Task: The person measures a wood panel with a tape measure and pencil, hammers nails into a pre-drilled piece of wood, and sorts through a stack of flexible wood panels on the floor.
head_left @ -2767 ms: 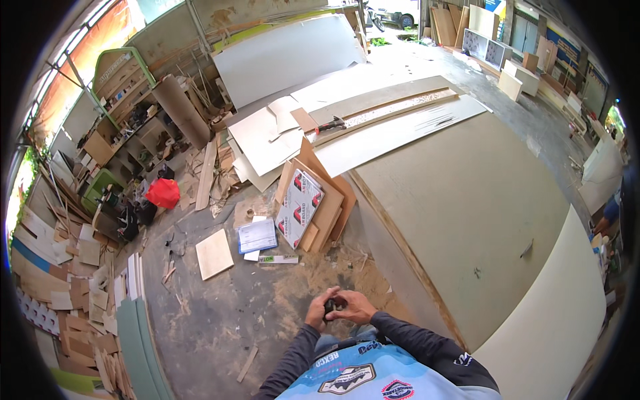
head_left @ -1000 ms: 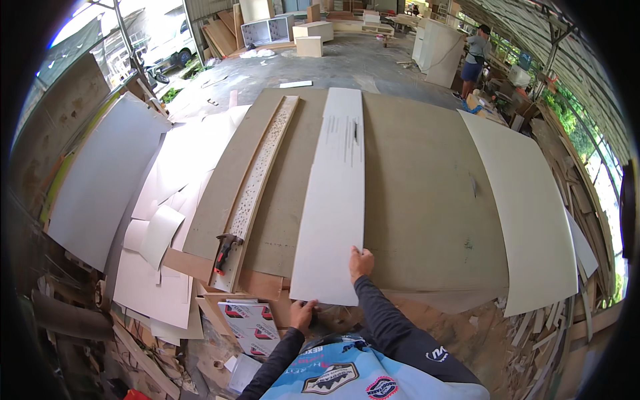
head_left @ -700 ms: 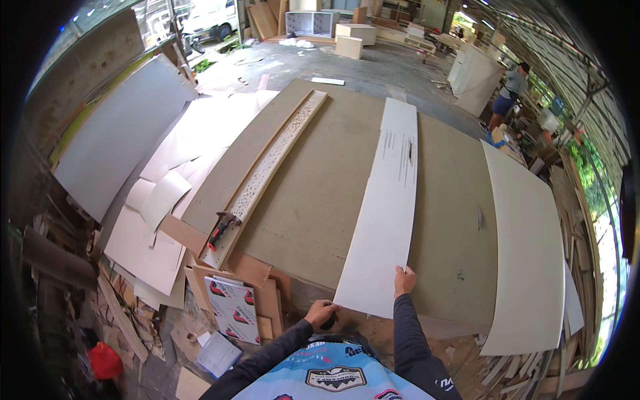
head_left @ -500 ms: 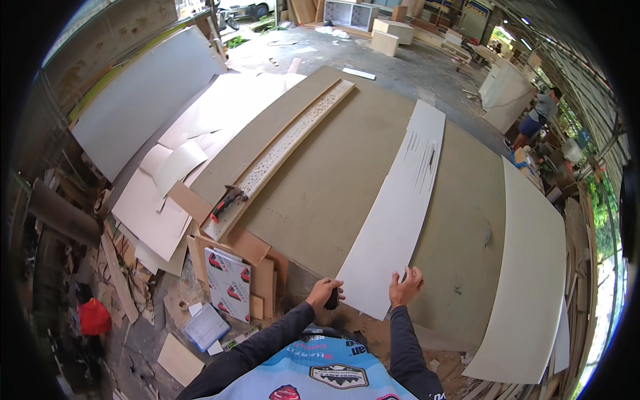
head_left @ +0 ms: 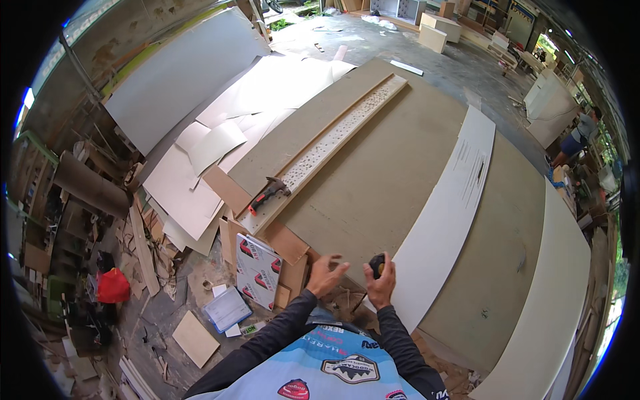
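Observation:
My right hand (head_left: 381,285) is closed around a small dark, rounded object (head_left: 377,264) with a yellow spot, held at the near end of a long white board (head_left: 453,207). My left hand (head_left: 326,273) hovers just to its left with fingers spread, holding nothing, over the near edge of a big brown sheet (head_left: 373,187). The white board lies on the brown sheet and runs away to the upper right.
A hammer with a red and black handle (head_left: 269,194) lies on a long perforated strip (head_left: 340,137). A printed cardboard box (head_left: 257,270) and offcuts sit at lower left by a red bag (head_left: 113,287). White panels (head_left: 547,293) lie right. Another person (head_left: 577,136) stands far right.
My head has turned, shifting the boards to the right. My right hand left the white board's end and now grips the dark object. My left hand has opened.

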The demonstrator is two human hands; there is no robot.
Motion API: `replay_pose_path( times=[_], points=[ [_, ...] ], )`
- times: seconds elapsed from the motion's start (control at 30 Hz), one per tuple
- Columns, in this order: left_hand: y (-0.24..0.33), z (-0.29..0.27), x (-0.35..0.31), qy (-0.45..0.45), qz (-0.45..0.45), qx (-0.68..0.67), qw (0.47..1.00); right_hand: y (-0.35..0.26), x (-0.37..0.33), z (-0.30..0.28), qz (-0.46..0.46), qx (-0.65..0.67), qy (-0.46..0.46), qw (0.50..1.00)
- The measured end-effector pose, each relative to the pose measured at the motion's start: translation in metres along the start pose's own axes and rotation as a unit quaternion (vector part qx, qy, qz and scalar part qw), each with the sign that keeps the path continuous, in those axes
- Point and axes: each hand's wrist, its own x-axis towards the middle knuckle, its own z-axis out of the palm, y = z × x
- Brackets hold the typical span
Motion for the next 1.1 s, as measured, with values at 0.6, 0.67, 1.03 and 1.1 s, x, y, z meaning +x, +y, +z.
replay_pose_path(
  times=[0.6, 0.67, 1.03, 1.1],
  points=[
    [-0.051, -0.207, 0.194, 0.154, 0.212, 0.424, 0.867, -0.039, 0.066, 0.066, -0.098, -0.285, 0.082, 0.95],
    [-0.029, -0.194, 0.181, 0.146, 0.214, 0.346, 0.902, -0.057, 0.063, 0.092, -0.131, -0.122, -0.04, 0.983],
    [0.061, -0.159, 0.092, -0.255, 0.16, 0.183, 0.936, -0.09, 0.037, 0.174, 0.335, 0.608, -0.298, 0.655],
    [0.054, -0.19, 0.098, -0.347, 0.124, 0.118, 0.922, -0.09, 0.022, 0.165, 0.334, 0.565, -0.299, 0.693]
  ],
)
